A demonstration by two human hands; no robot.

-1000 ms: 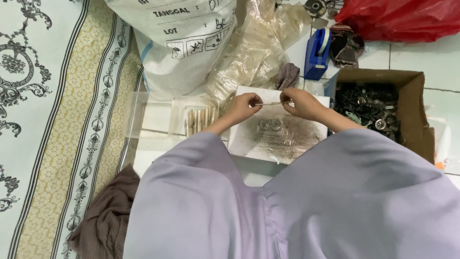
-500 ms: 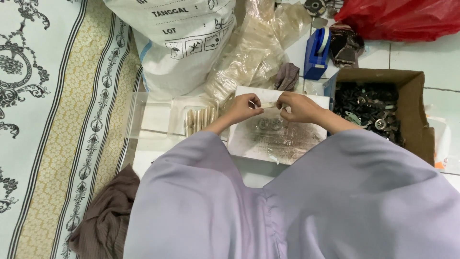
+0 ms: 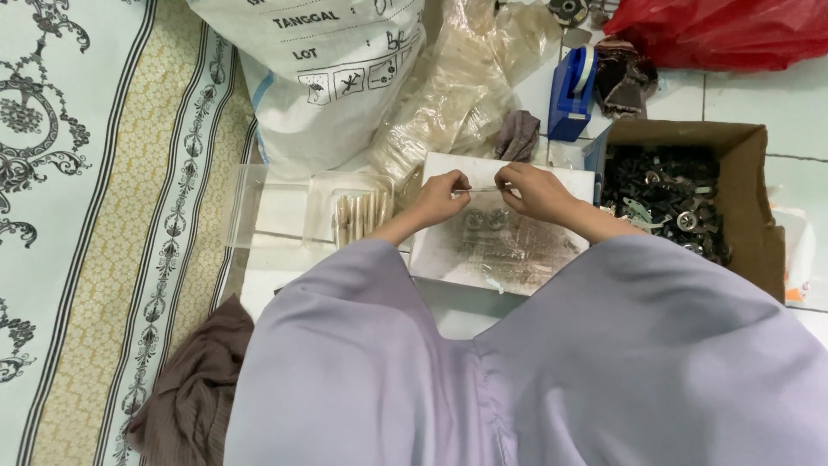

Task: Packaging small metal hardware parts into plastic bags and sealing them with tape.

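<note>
While your two hands meet above the centre of the frame, a thin metal rod point(image 3: 479, 187) spans the gap between them. Your left hand point(image 3: 442, 198) pinches one end of the rod with the fingertips closed on it; your right hand point(image 3: 536, 192) pinches the other end in the same closed grip. The rod is held level over a white board point(image 3: 448, 259) smudged with grey marks. Two small round parts point(image 3: 485, 219) lie on the board just below the hands; their exact kind cannot be told at this sharpness.

To the left of the board stands a clear plastic tray point(image 3: 285, 207) holding a row of pale pins point(image 3: 360, 216). At the right of the frame, an open cardboard box point(image 3: 749, 198) contains dark metal parts. Above the board, a blue tape dispenser point(image 3: 571, 93) stands beside crumpled clear plastic bags point(image 3: 448, 95). A white sack point(image 3: 319, 78) fills the upper middle-left, and a red bag point(image 3: 724, 30) the upper right corner.
</note>
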